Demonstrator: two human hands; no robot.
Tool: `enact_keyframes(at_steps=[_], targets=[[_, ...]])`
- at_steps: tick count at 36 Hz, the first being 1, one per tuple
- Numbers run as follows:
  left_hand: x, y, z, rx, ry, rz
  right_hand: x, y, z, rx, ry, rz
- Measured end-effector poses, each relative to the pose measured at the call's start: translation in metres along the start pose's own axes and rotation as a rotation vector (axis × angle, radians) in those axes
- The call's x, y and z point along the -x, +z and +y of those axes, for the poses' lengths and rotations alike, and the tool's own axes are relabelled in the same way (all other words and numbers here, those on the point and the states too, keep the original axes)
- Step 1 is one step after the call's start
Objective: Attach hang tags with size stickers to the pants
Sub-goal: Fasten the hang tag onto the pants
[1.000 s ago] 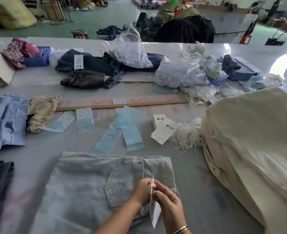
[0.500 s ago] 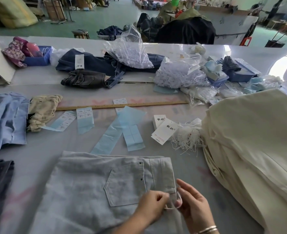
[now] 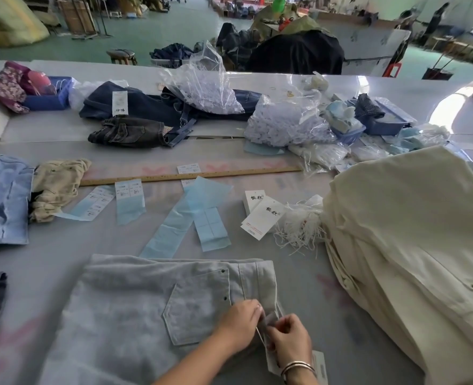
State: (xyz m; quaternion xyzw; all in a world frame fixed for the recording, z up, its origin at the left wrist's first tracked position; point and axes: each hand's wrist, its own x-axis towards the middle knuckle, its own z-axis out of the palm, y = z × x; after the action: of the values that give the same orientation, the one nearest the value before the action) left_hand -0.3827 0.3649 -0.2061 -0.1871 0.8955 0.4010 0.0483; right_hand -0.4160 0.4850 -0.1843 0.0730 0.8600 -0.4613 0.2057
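Observation:
Pale grey pants [image 3: 135,309] lie flat in front of me, back pocket up, waistband to the right. At the waistband's near end my left hand [image 3: 239,323] and my right hand [image 3: 289,337] pinch a thin white string [image 3: 260,336] together. A white hang tag [image 3: 320,366] hangs from that string under my right wrist, partly hidden. Spare white hang tags [image 3: 263,215] sit in a small stack further back, beside a bundle of white strings [image 3: 299,229]. Blue sticker backing strips [image 3: 190,218] lie left of the stack.
A tall pile of cream pants [image 3: 413,234] fills the right side. A wooden ruler [image 3: 190,175] crosses the table behind the strips. Light blue and tan garments [image 3: 4,198] lie at the left; dark jeans, plastic bags and blue trays sit at the back.
The hang tag was held upright between my hands; it has dropped below my right wrist. Both hands have moved down to the waistband's near end and closed on the string.

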Motion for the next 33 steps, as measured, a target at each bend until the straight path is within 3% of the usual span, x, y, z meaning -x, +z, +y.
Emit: enact_keyframes(at_steps=[5, 10, 18, 28, 33], targets=[[0.001, -0.005, 0.005, 0.187, -0.084, 0.014, -0.001, 0.008, -0.012, -0.090, -0.075, 0.038], [0.007, -0.005, 0.004, 0.232, -0.077, 0.136, -0.001, 0.013, -0.015, -0.251, -0.068, 0.017], [0.020, -0.005, 0.008, 0.316, 0.040, 0.206, 0.001, 0.025, -0.015, -0.803, 0.206, -0.096], [0.030, -0.029, -0.001, 0.803, -0.247, 0.144, 0.004, 0.032, -0.023, -0.772, 0.079, -0.199], [0.034, -0.043, -0.005, 0.965, -0.277, 0.104, 0.008, 0.030, -0.029, -0.742, -0.018, -0.233]])
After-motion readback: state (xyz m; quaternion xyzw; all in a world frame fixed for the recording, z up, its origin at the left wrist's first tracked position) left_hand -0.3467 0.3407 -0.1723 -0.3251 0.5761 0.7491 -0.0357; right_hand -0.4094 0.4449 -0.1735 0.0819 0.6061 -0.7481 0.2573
